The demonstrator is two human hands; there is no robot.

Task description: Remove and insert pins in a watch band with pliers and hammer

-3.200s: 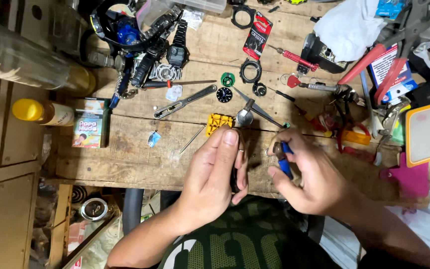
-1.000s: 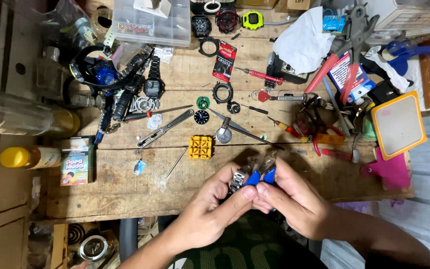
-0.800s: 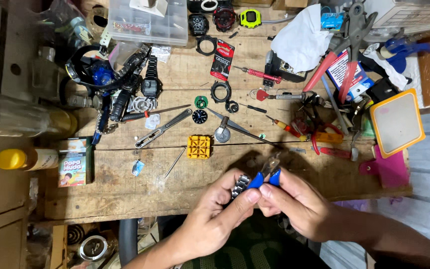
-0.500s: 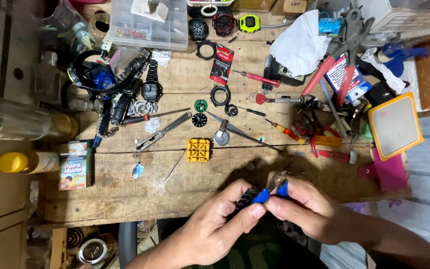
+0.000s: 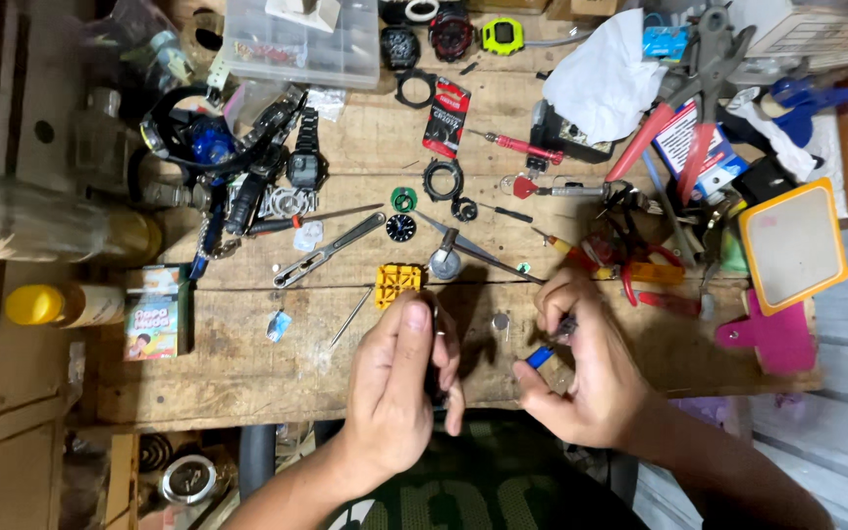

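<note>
Fingers of my left hand [image 5: 399, 378] curl round a dark watch piece [image 5: 434, 378], mostly hidden | right hand [image 5: 581, 368] pinches blue-handled tool [image 5: 545, 350] | both over workbench [image 5: 238, 368] near edge, bare wood leftward | colourful small box [image 5: 152, 314] near left edge | red card packet [image 5: 446, 116] toward far edge

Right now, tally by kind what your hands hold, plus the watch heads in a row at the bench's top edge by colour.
black watch head: 1
dark red watch head: 1
yellow-green watch head: 1
blue-handled tool in right hand: 1
dark piece in left hand: 1
Total: 5
</note>
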